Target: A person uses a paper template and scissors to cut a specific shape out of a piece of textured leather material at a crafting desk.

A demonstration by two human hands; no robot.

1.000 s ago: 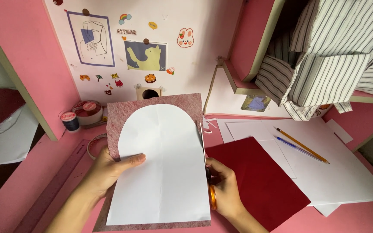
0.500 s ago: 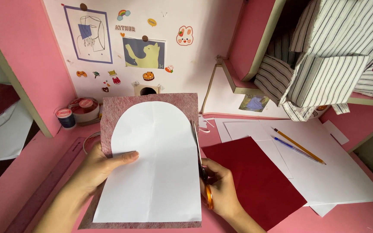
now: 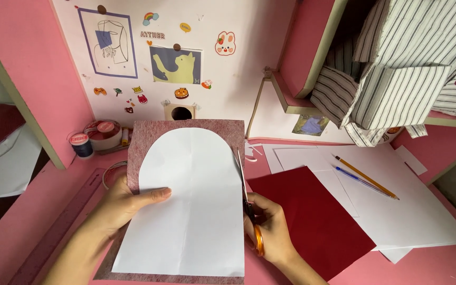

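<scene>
Your left hand (image 3: 127,203) pins the arch-topped white paper template (image 3: 191,200) onto the mottled pink felt sheet (image 3: 149,134), thumb clamped on top, near the desk's (image 3: 38,211) front edge. Your right hand (image 3: 270,232) grips the orange-handled scissors (image 3: 246,203), whose blades have climbed along the template's right side in the past second, so the cut up the straight edge is lengthening towards the curve.

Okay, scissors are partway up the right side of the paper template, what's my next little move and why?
Probably one more short snip upward. The scissors in the right hand have their blades along the straight right edge of the white paper template, just below where the arch starts. The left hand pins template to the pinkish felt sheet, so keep that grip.
</scene>
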